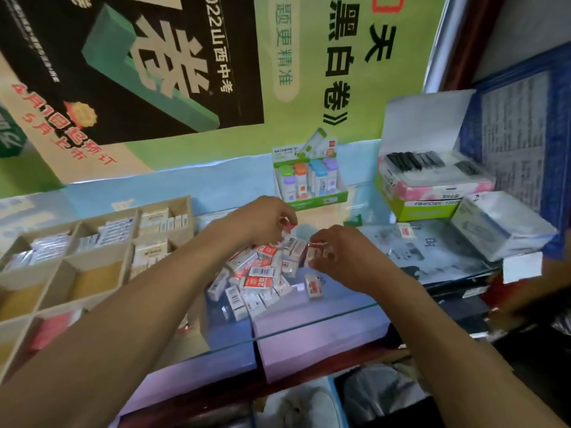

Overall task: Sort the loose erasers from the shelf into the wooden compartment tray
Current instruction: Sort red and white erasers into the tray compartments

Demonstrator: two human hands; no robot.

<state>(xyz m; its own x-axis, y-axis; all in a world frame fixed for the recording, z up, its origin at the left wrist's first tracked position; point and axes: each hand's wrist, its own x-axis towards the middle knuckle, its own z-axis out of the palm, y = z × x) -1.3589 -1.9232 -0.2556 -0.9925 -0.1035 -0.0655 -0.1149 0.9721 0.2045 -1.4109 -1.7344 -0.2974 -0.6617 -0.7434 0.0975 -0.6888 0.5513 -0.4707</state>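
Erasers (pixel 258 274) lie heaped loose on the glass shelf (pixel 324 316), just right of the tray (pixel 55 267), so each grab is a short carry left. Nearest tray cells look bare or hold a pink item; far cells already packed with upright boxed erasers, so sorting is partway, I'd say. Right hand (pixel 336 254) sits at the heap's right edge, fingers curled round a small red-and-white eraser, lifted slightly to read or orient it, probably. Left hand (pixel 265 217) hovers over the heap's far side, fingertips pinching another red-marked eraser. One stray eraser (pixel 404 230) lies well apart to the right. Behind: display box (pixel 309 180) of correction tapes against the wall.
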